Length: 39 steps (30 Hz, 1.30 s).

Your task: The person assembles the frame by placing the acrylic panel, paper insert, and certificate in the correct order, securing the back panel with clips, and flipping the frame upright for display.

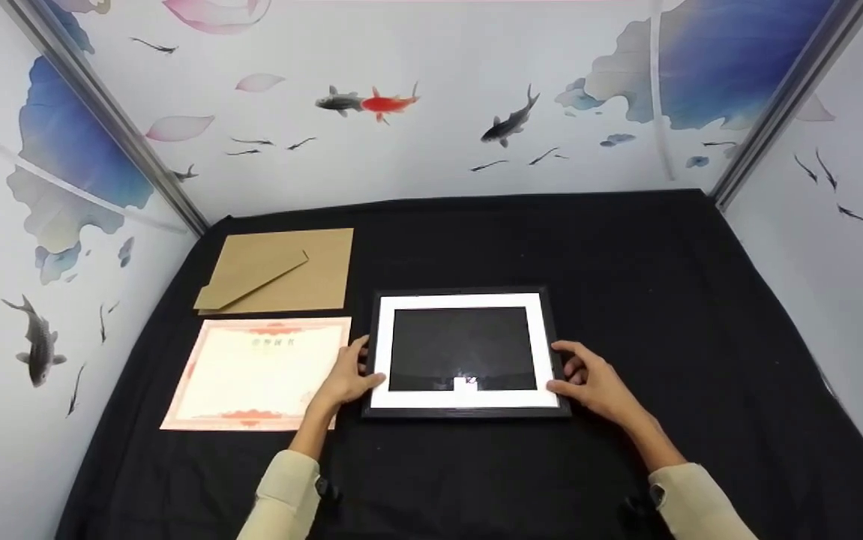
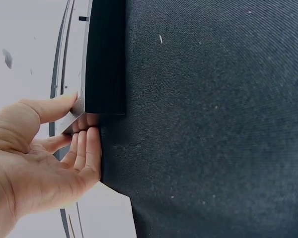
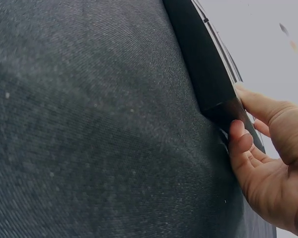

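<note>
A black picture frame (image 1: 466, 412) with a white inner border lies on the black cloth in the head view, its dark middle showing a small bright reflection. At its left side, my left hand (image 1: 345, 375) grips the frame, thumb on top and fingers against the side. My right hand (image 1: 596, 381) holds the opposite side the same way. In the left wrist view, the left thumb and fingers meet the corner of the frame (image 2: 105, 59). The right wrist view shows the right thumb on the top edge of the frame (image 3: 193, 54), other fingers curled by its side.
Left of the frame lies a certificate (image 1: 251, 375) with a red-pink border, partly behind the left hand. Above it is a brown backing board (image 1: 311, 289) with a flap-like stand. Black cloth (image 1: 626, 262) covers the table, and printed white panels (image 1: 431, 165) enclose it.
</note>
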Tool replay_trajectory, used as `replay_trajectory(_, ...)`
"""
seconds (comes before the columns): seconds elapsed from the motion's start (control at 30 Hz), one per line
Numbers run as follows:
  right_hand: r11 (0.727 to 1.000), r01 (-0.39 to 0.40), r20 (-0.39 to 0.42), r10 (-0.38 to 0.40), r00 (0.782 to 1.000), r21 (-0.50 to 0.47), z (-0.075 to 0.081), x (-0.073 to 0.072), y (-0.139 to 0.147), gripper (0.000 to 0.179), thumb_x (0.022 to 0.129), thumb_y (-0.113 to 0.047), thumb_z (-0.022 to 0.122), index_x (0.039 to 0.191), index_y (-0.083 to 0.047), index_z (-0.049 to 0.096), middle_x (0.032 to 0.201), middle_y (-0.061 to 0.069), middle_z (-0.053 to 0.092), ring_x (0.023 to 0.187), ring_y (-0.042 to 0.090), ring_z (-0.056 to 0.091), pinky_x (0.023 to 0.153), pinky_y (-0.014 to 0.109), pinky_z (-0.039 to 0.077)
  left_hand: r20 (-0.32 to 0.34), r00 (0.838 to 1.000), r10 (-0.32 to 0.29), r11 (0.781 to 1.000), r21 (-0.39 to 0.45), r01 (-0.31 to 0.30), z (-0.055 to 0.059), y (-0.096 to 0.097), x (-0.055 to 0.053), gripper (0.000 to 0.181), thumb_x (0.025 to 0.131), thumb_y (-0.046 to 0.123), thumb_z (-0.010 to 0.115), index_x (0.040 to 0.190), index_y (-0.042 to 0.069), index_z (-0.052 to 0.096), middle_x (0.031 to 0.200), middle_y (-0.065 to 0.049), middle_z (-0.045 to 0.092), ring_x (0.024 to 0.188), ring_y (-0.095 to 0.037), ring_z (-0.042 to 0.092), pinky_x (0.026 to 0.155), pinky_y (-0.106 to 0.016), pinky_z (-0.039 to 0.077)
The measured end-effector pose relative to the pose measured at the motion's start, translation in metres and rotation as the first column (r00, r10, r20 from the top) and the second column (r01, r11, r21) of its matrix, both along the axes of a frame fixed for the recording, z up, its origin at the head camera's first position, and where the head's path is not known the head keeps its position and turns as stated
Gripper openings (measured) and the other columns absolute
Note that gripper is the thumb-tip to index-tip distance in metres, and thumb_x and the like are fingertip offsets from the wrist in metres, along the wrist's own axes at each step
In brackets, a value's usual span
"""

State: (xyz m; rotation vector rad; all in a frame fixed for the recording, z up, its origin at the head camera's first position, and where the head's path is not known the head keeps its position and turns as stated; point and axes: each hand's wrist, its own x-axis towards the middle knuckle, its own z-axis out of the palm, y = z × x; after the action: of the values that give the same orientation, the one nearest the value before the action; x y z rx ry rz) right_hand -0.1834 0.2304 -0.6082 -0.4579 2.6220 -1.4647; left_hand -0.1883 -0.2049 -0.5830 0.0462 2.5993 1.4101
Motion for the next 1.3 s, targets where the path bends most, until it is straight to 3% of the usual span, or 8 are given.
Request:
replay_trajectory(0.27, 0.999, 0.017, -0.002, -0.017, 1.000, 0.030, 0.001, 0.001, -0.001, 0.064, 0.076, -0.029, 0.078, 0.132, -0.016, 0.049, 0.088, 0.009, 0.053, 0.064, 0.017, 0.053, 0.054, 0.028, 0.044, -0.021, 1.000, -0.012, 0.999, -0.041, 0.011, 0.003, 0.000, 0.000, 0.074, 0.078, 0.000, 0.072, 0.138, -0.009, 0.032, 0.119, -0.028, 0.043, 0.097, -0.036, 0.053, 0.079, -0.045, 0.046)
replay_trajectory(0.47, 0.999, 0.025, -0.028, -0.024, 0.999, 0.026, -0.001, 0.001, -0.003, 0.063, 0.076, -0.026, 0.079, 0.131, -0.014, 0.051, 0.086, 0.009, 0.053, 0.062, 0.016, 0.053, 0.054, 0.028, 0.044, 0.006, 1.000, -0.012, 0.996, -0.086, 0.012, 0.007, -0.002, 0.002, 0.072, 0.080, 0.004, 0.072, 0.139, -0.005, 0.033, 0.123, -0.025, 0.045, 0.100, -0.035, 0.053, 0.079, -0.044, 0.047)
replay_trajectory(0.6, 0.999, 0.035, -0.041, -0.033, 0.999, 0.033, -0.002, 0.001, -0.003, 0.062, 0.076, -0.026, 0.079, 0.130, -0.014, 0.051, 0.085, 0.009, 0.053, 0.063, 0.016, 0.053, 0.056, 0.028, 0.044, 0.001, 1.000, -0.022, 0.998, -0.060, 0.022, 0.012, -0.006, 0.003, 0.067, 0.081, 0.005, 0.071, 0.138, -0.005, 0.036, 0.121, -0.026, 0.050, 0.098, -0.035, 0.056, 0.077, -0.042, 0.048)
replay_trajectory(0.7, 0.999, 0.044, -0.039, -0.043, 0.998, 0.021, -0.002, 0.002, -0.004, 0.062, 0.075, -0.025, 0.079, 0.129, -0.015, 0.052, 0.085, 0.009, 0.053, 0.064, 0.017, 0.053, 0.057, 0.028, 0.044, -0.046, 0.998, -0.044, 0.999, -0.017, 0.043, 0.015, -0.014, 0.001, 0.061, 0.081, 0.004, 0.071, 0.134, -0.005, 0.041, 0.115, -0.027, 0.054, 0.094, -0.037, 0.059, 0.075, -0.042, 0.050)
replay_trajectory(0.9, 0.999, 0.039, -0.030, -0.039, 0.999, 0.003, -0.002, 0.003, -0.004, 0.061, 0.076, -0.024, 0.079, 0.129, -0.015, 0.051, 0.085, 0.010, 0.053, 0.064, 0.017, 0.053, 0.056, 0.028, 0.044, -0.170, 0.983, -0.068, 0.993, 0.082, 0.083, 0.020, -0.047, -0.001, 0.051, 0.081, 0.006, 0.073, 0.127, -0.002, 0.052, 0.106, -0.028, 0.059, 0.087, -0.038, 0.062, 0.072, -0.041, 0.051)
replay_trajectory(1.03, 0.999, 0.045, -0.020, -0.045, 0.999, -0.003, -0.002, 0.003, -0.003, 0.061, 0.076, -0.023, 0.079, 0.129, -0.015, 0.052, 0.085, 0.010, 0.052, 0.063, 0.017, 0.053, 0.056, 0.028, 0.044, -0.192, 0.980, -0.050, 0.990, 0.121, 0.074, 0.037, -0.075, 0.006, 0.049, 0.078, 0.003, 0.074, 0.123, -0.002, 0.055, 0.102, -0.029, 0.060, 0.084, -0.040, 0.063, 0.069, -0.042, 0.052)
replay_trajectory(1.13, 0.999, 0.045, -0.027, -0.045, 0.999, -0.005, -0.002, 0.003, -0.003, 0.060, 0.076, -0.022, 0.079, 0.129, -0.014, 0.052, 0.085, 0.010, 0.052, 0.062, 0.017, 0.053, 0.056, 0.028, 0.044, -0.204, 0.979, -0.014, 0.995, 0.093, 0.033, 0.049, -0.098, 0.015, 0.049, 0.077, 0.003, 0.075, 0.122, -0.004, 0.056, 0.101, -0.026, 0.061, 0.085, -0.039, 0.063, 0.070, -0.040, 0.052)
replay_trajectory(1.3, 0.999, 0.046, -0.028, -0.046, 0.999, -0.003, -0.002, 0.003, -0.004, 0.060, 0.076, -0.023, 0.079, 0.129, -0.014, 0.052, 0.085, 0.009, 0.052, 0.063, 0.017, 0.052, 0.056, 0.028, 0.044, -0.201, 0.974, 0.108, 0.994, 0.056, -0.099, 0.045, -0.136, 0.033, 0.050, 0.077, 0.008, 0.077, 0.121, -0.002, 0.057, 0.102, -0.024, 0.062, 0.088, -0.038, 0.062, 0.070, -0.031, 0.051)
